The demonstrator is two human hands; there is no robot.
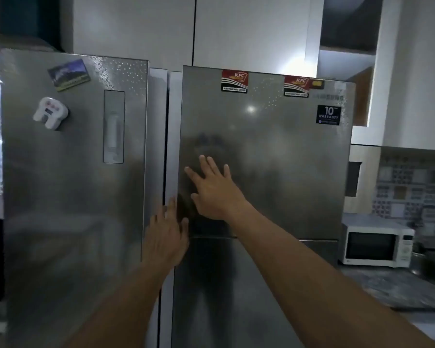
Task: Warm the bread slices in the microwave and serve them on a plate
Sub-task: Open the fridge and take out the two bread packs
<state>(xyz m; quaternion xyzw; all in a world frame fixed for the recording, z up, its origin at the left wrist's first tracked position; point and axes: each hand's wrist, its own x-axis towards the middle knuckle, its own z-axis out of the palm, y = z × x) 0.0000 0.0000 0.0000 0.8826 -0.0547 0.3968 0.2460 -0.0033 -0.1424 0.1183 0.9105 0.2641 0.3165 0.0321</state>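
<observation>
microwave (377, 244) right of fridge (261, 151)

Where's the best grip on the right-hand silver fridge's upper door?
Likely the silver steel upper door by its left vertical edge, from the left: its flat front shows no handle, and a gap runs beside that edge, where the left hand sits.

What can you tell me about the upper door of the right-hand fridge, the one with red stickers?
The upper door is silver metal, glossy enough to mirror a blurred figure and a light spot. Two red KFC stickers and a dark warranty label sit near its top. A seam below divides it from the lower door. The right hand presses flat on it, fingers spread; the left hand rests at its left edge. Whether it is fully closed is unclear.
</observation>
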